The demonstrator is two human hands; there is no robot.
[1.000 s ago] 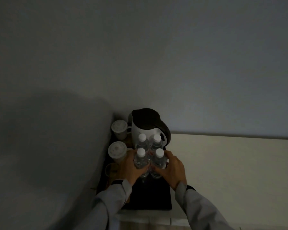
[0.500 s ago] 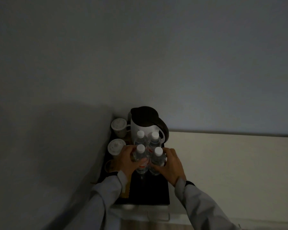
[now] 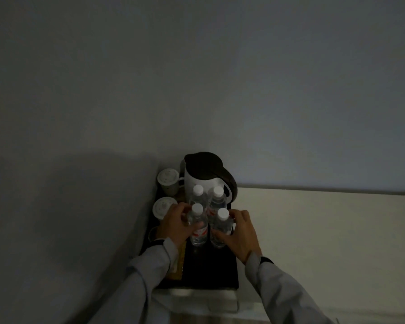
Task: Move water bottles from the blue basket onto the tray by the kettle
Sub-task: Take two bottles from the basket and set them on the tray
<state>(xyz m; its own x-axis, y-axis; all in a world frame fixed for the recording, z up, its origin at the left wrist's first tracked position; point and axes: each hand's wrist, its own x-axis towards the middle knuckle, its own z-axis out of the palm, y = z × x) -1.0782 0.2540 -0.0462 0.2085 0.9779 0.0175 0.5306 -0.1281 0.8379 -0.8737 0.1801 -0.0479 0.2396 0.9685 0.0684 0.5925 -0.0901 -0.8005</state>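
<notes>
Head view: a dim corner is seen, with a black tray (image 3: 211, 272) set against the wall on a pale counter (image 3: 325, 230).

Four capped bottles stand upright on the tray in a tight two-by-two cluster. The left hand (image 3: 177, 226) is curled around the near-left bottle (image 3: 198, 226), its thumb laid across the label and its fingers wrapped behind. The right hand (image 3: 240, 232) is cupped against the near-right bottle (image 3: 221, 226), with the thumb in front at the base and the fingertips (image 3: 234, 215) at the far side; whether it is truly gripped or only touched cannot be told.

Just beyond both hands the two far bottles (image 3: 208, 197) are found, touching the near pair. Past these, a white kettle (image 3: 205, 176) with a dark lid is placed. Beyond the left hand and to its left, two lidded cups (image 3: 167, 181) are set, one behind the other. Grey sleeves (image 3: 288, 291) cover both forearms. The basket is out of frame.
</notes>
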